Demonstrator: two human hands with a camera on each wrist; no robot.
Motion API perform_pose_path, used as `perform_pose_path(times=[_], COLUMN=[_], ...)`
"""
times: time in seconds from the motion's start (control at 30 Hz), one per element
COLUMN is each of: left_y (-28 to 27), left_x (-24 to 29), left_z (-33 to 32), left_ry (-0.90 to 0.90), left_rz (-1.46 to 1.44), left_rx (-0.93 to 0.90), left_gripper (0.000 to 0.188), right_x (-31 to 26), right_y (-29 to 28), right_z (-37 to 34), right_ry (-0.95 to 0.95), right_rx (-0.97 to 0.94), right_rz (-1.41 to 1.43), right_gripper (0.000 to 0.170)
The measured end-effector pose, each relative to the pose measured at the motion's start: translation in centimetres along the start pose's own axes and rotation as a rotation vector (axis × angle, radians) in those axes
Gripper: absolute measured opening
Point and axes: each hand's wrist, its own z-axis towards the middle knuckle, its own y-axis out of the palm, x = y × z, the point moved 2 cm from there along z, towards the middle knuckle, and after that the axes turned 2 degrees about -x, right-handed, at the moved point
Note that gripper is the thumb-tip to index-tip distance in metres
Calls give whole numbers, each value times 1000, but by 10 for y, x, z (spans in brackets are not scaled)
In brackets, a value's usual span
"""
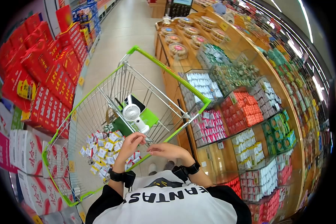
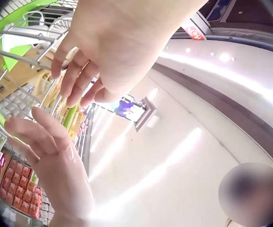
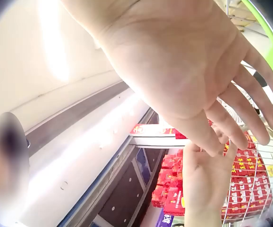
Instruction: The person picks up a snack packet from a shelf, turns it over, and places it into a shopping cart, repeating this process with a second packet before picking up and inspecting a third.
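White shirt (image 1: pixel 183 205) with black lettering lies closest, below both hands, and a black band (image 1: pixel 124 176) circles the left wrist. Ahead of it, the left hand (image 1: pixel 132 145) and right hand (image 1: pixel 168 150) face each other with fingertips near but apart. Fingers of the left hand are loosely bent; those of the right reach out, relaxed. Neither has hold of anything. Each wrist view adds a bare palm, which the head view hides.

Both hands are at the near side of a shopping cart (image 1: pixel 175 77), whose green rim runs beneath them; whether they touch it, I cannot tell. Just ahead of the left hand, in the cart, is a white fan (image 1: pixel 132 112), beside a dark flat object (image 1: pixel 139 101) and a bright green item (image 1: pixel 150 118). Small wrapped packets (image 1: pixel 107 149) are heaped left of that hand, partly hidden by the forearm.

Right of the right hand stands a wooden shelf (image 1: pixel 211 160) with bins of wrapped goods, close along the cart's side. Left of the left hand, past the cart's wires, red boxes (image 1: pixel 61 89) are stacked. Farther ahead, between these, pale floor (image 1: pixel 127 26) opens into an aisle. Only the left wrist view shows a lit screen (image 2: pixel 131 111) overhead.
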Motion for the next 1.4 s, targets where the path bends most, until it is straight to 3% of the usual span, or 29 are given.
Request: perform_pose_path(times=[0.5,0.8,1.07,1.17,1.4], left_y=[21,98,170,196,252], left_x=[-3,-3,-5,-1,-7], left_z=[-3,19,25,23,20], left_ry=[-44,-65,-98,-121,-100], left_rz=[140,146,125,141,164], left_rx=[-108,-316,-475,-517,-620], left_gripper=[15,16,15,16,16], right_x=[13,38,48,54,67], right_y=[6,5,4,9,23], right_z=[-31,-99,-167,-190,-245], right_ry=[-15,-44,124,55,115], right_rx=[68,327,374,441,539], right_rz=[14,14,-22,-11,42], right_gripper=[32,30,29,30,33])
